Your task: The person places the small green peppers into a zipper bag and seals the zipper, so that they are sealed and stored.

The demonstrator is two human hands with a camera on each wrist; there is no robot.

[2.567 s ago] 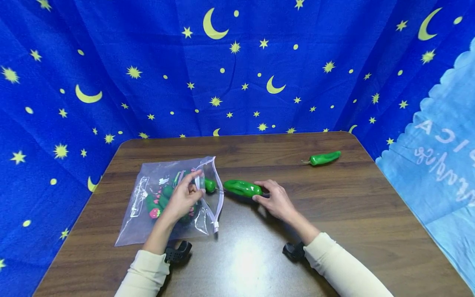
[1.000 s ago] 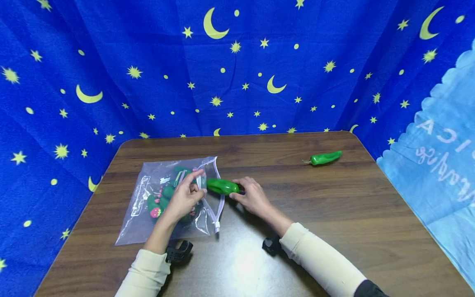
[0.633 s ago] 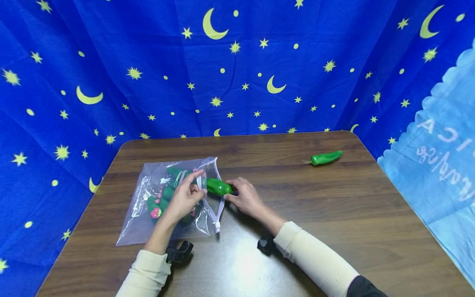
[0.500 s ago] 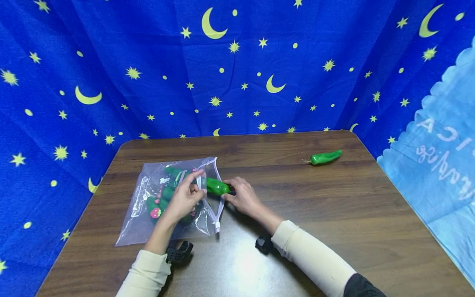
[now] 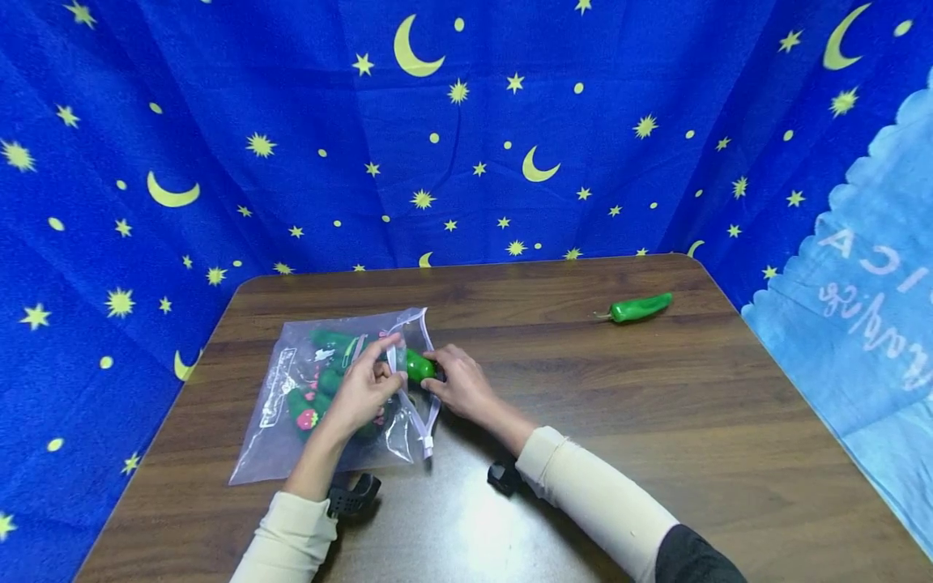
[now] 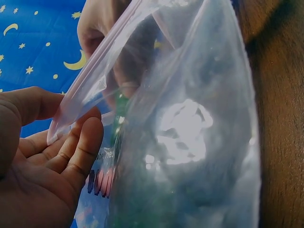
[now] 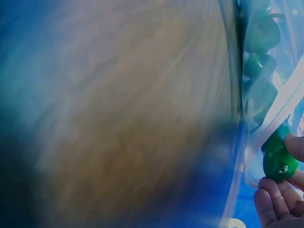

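Right grip (image 5: 462, 389) pinches the green pepper (image 5: 419, 367), lying in the clear bag's (image 5: 255, 461) mouth at left, by its right end, likely best hold on something light, stiff, slippery; left grip (image 5: 364, 387) pinches bag lip (image 6: 85, 75).

The table (image 5: 619, 421) is viewed from above by the head camera, faced forward and down, with the blue curtain (image 5: 481, 223) beyond. From each wrist the plastic bag (image 5: 277, 453) is seen close up; it is shared by all three views.
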